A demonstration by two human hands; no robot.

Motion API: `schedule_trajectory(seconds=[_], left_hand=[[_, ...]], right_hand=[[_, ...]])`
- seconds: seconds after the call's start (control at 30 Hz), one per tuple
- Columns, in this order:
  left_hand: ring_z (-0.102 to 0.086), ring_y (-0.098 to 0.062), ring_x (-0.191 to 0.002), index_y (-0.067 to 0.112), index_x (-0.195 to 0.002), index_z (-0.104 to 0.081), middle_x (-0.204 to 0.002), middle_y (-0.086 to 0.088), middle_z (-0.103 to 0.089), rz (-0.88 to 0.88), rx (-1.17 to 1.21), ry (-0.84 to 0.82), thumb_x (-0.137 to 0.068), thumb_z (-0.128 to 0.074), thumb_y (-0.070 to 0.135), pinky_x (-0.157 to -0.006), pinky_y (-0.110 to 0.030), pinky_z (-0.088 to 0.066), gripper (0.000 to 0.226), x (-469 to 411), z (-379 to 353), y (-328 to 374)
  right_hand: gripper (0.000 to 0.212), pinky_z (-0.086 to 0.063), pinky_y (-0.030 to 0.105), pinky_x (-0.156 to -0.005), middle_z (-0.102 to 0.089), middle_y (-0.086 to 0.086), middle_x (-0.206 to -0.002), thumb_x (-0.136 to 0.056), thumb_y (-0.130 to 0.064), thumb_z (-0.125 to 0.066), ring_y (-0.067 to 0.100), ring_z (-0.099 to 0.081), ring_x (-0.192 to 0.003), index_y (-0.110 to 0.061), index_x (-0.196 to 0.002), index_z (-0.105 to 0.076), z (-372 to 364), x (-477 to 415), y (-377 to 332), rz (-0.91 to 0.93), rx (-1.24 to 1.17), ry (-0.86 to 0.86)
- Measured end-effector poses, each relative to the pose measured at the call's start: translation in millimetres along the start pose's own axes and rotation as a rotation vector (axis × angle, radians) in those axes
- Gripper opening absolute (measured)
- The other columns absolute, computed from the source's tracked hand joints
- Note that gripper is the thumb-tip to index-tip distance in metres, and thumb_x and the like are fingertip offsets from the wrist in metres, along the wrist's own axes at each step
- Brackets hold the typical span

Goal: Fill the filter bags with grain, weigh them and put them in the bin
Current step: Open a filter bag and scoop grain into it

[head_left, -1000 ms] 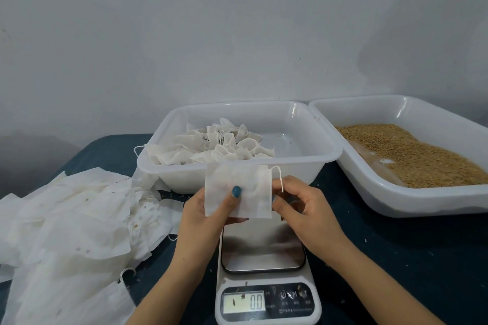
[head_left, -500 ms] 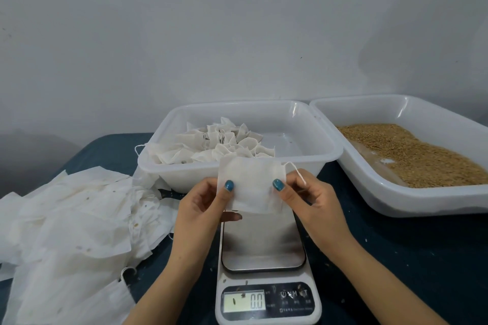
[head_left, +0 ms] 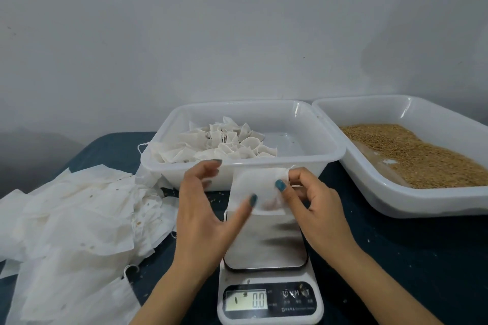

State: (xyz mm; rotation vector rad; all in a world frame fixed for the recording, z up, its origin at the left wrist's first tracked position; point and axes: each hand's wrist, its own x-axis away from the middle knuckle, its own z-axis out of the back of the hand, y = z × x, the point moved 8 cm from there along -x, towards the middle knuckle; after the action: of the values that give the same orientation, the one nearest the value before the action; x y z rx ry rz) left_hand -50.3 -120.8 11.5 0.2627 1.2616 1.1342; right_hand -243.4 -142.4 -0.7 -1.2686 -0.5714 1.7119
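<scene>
A flat, empty white filter bag [head_left: 257, 188] hangs above the far end of the scale [head_left: 269, 272], whose display reads 0.0. My right hand [head_left: 314, 208] pinches the bag's right top corner between thumb and fingers. My left hand [head_left: 208, 208] is spread, its fingers straight, with only the thumb tip touching the bag's lower left part. Behind the hands stands a white bin [head_left: 311, 161] with several filled, tied bags [head_left: 219, 142] in its left half. To the right, a second white bin [head_left: 369, 192] holds brown grain [head_left: 422, 155].
A heap of empty white filter bags [head_left: 74, 219] covers the table's left side. The dark blue tabletop [head_left: 409, 258] carries scattered grain specks. A pale wall rises right behind the bins.
The bag has shifted right and a little up. My left hand has let go of its pinch and spread its fingers; my right hand keeps hold of the bag's corner.
</scene>
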Motion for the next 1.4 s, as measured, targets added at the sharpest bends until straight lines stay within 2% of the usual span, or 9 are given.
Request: schedule_trajectory(seconds=[0.1, 0.23, 0.33, 0.43, 0.57, 0.7, 0.93, 1.27, 1.4], left_hand=[[-0.042, -0.016, -0.133, 0.015, -0.138, -0.045, -0.141, -0.001, -0.047, -0.416, -0.375, -0.072, -0.077, -0.066, 0.069, -0.112, -0.027, -0.032, 0.084, 4, -8, 28], [-0.039, -0.019, -0.14, 0.013, -0.143, -0.045, -0.145, -0.001, -0.047, -0.495, -0.519, -0.223, -0.079, -0.061, 0.073, -0.118, -0.039, -0.028, 0.089, 9, -25, 28], [-0.051, -0.015, -0.129, 0.013, -0.136, -0.051, -0.131, 0.002, -0.059, -0.487, -0.5, -0.251, -0.081, -0.062, 0.061, -0.117, -0.031, -0.027, 0.074, 11, -26, 27], [-0.056, -0.012, -0.098, 0.015, -0.12, -0.056, -0.104, 0.005, -0.063, -0.425, -0.414, -0.23, -0.078, -0.061, 0.056, -0.091, -0.018, -0.035, 0.058, 8, -20, 23], [-0.051, -0.008, -0.079, 0.017, -0.1, -0.06, -0.083, 0.012, -0.057, -0.312, -0.345, -0.224, -0.073, -0.064, 0.047, -0.069, -0.019, -0.037, 0.04, 5, -17, 15], [-0.052, -0.014, -0.077, 0.013, -0.089, -0.062, -0.081, 0.008, -0.059, -0.242, -0.337, -0.291, -0.071, -0.062, 0.046, -0.063, -0.033, -0.046, 0.038, 5, -19, 9], [-0.051, -0.006, -0.076, 0.018, -0.091, -0.063, -0.084, 0.019, -0.053, -0.276, -0.331, -0.327, -0.073, -0.058, 0.059, -0.067, -0.012, -0.033, 0.045, 5, -23, 15], [-0.057, -0.015, -0.078, 0.017, -0.099, -0.06, -0.086, 0.008, -0.061, -0.376, -0.49, -0.301, -0.078, -0.058, 0.05, -0.067, -0.024, -0.04, 0.04, 10, -22, 17], [-0.055, -0.016, -0.066, 0.018, -0.087, -0.059, -0.075, 0.009, -0.059, -0.373, -0.531, -0.311, -0.08, -0.054, 0.058, -0.054, -0.026, -0.037, 0.041, 8, -20, 19]], right_hand=[[0.021, -0.056, 0.033, -0.074, -0.069, -0.005, -0.092, -0.097, -0.037, -0.056, 0.011, -0.069, -0.086, -0.018, -0.097, -0.065, -3, 3, -5, 0.041, 0.032, -0.016], [0.028, -0.055, 0.038, -0.081, -0.064, -0.014, -0.105, -0.095, -0.043, -0.056, 0.013, -0.065, -0.094, -0.02, -0.106, -0.068, -15, 9, -20, 0.166, 0.062, -0.079], [0.032, -0.056, 0.034, -0.081, -0.063, -0.012, -0.111, -0.087, -0.044, -0.067, 0.012, -0.064, -0.096, -0.027, -0.114, -0.066, -22, 14, -26, 0.224, 0.028, -0.135], [0.051, -0.056, 0.034, -0.086, -0.063, -0.008, -0.113, -0.073, -0.047, -0.079, 0.013, -0.064, -0.101, -0.036, -0.121, -0.062, -22, 16, -31, 0.264, 0.012, -0.151], [0.061, -0.053, 0.039, -0.092, -0.06, -0.007, -0.112, -0.066, -0.042, -0.087, 0.015, -0.061, -0.109, -0.035, -0.123, -0.065, -24, 15, -31, 0.243, -0.012, -0.209], [0.04, -0.051, 0.038, -0.094, -0.059, -0.017, -0.111, -0.071, -0.034, -0.082, 0.011, -0.063, -0.105, -0.036, -0.11, -0.072, -21, 13, -30, 0.244, 0.016, -0.198], [0.009, -0.049, 0.041, -0.089, -0.065, -0.017, -0.094, -0.08, -0.033, -0.078, 0.01, -0.056, -0.109, -0.028, -0.087, -0.076, -20, 14, -40, 0.41, 0.072, -0.208], [0.02, -0.037, 0.028, -0.085, -0.057, -0.013, -0.082, -0.097, -0.042, -0.059, 0.013, -0.05, -0.094, -0.033, -0.097, -0.077, -17, 18, -50, 0.597, 0.397, -0.056], [0.017, -0.039, 0.032, -0.086, -0.064, -0.013, -0.091, -0.089, -0.048, -0.069, 0.016, -0.052, -0.096, -0.033, -0.094, -0.077, -16, 22, -55, 0.658, 0.445, -0.028]])
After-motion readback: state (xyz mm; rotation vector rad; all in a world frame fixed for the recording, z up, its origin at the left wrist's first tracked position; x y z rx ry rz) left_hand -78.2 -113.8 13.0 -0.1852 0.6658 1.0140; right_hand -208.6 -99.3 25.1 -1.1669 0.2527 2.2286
